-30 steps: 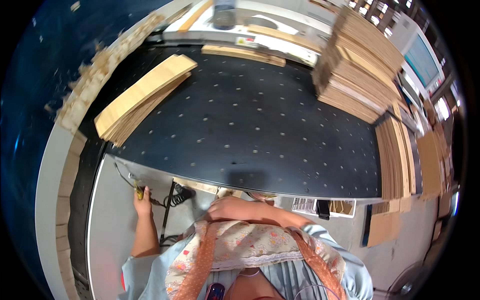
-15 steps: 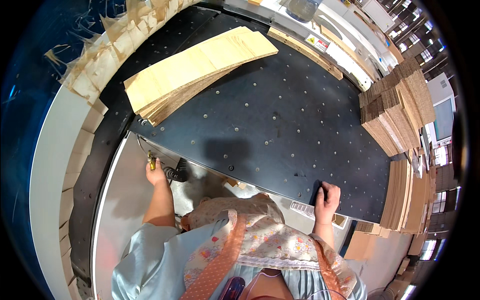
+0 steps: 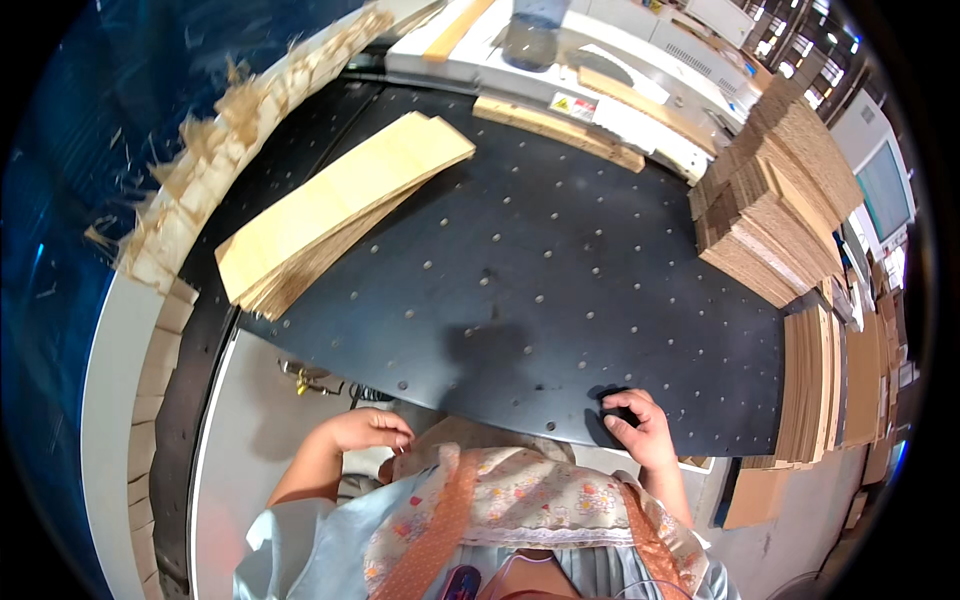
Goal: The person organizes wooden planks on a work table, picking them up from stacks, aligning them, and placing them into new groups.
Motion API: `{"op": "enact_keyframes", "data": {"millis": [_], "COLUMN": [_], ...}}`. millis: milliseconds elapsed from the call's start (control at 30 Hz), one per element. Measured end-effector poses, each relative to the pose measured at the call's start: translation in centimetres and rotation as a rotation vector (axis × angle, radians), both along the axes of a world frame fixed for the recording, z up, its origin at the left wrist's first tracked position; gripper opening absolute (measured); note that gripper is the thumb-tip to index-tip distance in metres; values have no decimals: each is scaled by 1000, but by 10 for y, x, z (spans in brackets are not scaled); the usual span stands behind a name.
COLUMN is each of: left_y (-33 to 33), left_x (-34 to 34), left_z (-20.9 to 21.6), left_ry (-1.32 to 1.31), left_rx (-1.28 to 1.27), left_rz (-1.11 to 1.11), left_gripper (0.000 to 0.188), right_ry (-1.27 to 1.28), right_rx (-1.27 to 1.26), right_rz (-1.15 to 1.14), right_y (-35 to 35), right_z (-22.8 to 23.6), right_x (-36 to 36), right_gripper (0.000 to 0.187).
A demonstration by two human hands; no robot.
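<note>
My left hand (image 3: 370, 430) hovers over the gap in front of the black table (image 3: 560, 330), close to my apron (image 3: 530, 490). Its fingers are loosely bent, and I see nothing held in them. A small brass-coloured fitting (image 3: 303, 382) with a dark hose shows below the table's near left edge, apart from that hand. My right hand (image 3: 643, 430) rests at the table's near edge, thumb and fingers apart, holding nothing. Farther off at the left lies a stack of long pale wood-faced boards (image 3: 345, 205), the top ones fanned out of line.
Stacked particle boards (image 3: 770, 230) stand at the table's right, with more upright panels (image 3: 805, 380) nearer. A wooden strip (image 3: 560, 133) lies along the white machine beam (image 3: 610, 110) at the back. A pale frame with torn tape (image 3: 200, 190) curves along the left.
My left hand has let go of the brass-coloured fitting and drawn back toward my apron. The right hand stays at the table edge, its fingers now more spread. The view has shifted.
</note>
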State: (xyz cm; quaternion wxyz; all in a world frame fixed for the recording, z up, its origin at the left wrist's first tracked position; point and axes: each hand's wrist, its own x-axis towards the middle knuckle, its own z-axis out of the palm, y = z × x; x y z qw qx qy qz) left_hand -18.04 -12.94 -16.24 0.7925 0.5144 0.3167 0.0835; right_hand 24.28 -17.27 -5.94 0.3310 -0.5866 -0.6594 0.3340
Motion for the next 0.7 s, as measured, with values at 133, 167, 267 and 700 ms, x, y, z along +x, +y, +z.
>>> {"op": "enact_keyframes", "data": {"millis": [133, 167, 267, 700], "left_y": [44, 61, 123, 216], "left_x": [29, 32, 33, -5], "left_z": [141, 162, 187, 175], "left_ry": [62, 162, 725, 1338], "left_rx": [816, 966, 1570, 1070], "left_rz": [276, 452, 567, 482], "left_gripper": [18, 29, 60, 103], "right_ry": [179, 78, -29, -385], "right_rx": [-177, -117, -73, 100], "right_rz": [286, 343, 423, -447], "right_y": [35, 46, 81, 327], "right_z": [14, 21, 26, 5], "right_x": [29, 31, 31, 92], "right_gripper": [27, 27, 29, 43]}}
